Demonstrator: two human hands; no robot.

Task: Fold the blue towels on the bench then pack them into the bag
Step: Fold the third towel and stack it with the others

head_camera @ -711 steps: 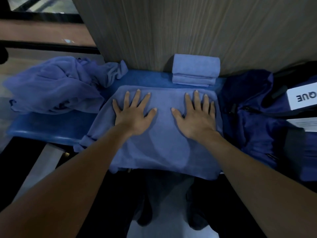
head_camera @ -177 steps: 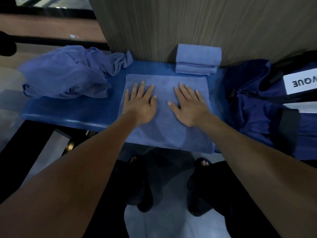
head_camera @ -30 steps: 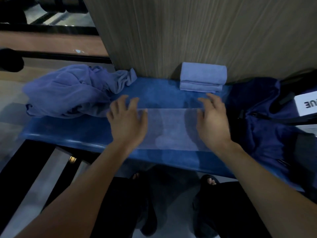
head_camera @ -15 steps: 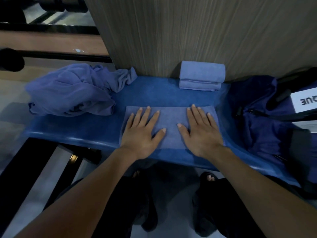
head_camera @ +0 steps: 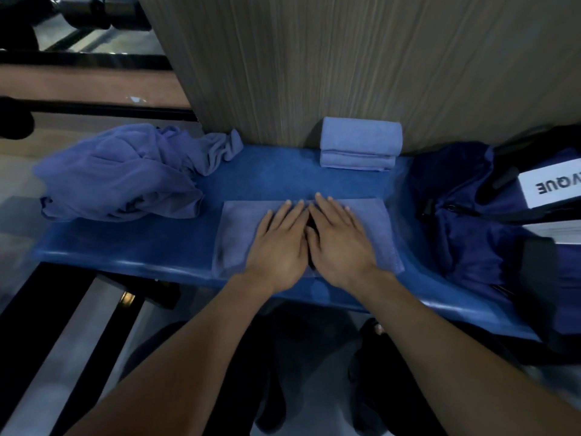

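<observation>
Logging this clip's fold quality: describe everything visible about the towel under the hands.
The towel is light blue, soft terry-looking cloth, folded into a flat wide rectangle with fairly straight edges. It lies on the blue bench, its near edge at the bench's front lip, clear of the crumpled pile to the left and the folded stack behind. The left hand and right hand press flat on its middle, side by side, fingers straight, pointing toward the wall. How many layers it has cannot be told.

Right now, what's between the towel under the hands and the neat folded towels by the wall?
Nothing but bare blue bench. In the head view, that strip separates the flat towel under both hands from the folded stack against the wall.
</observation>
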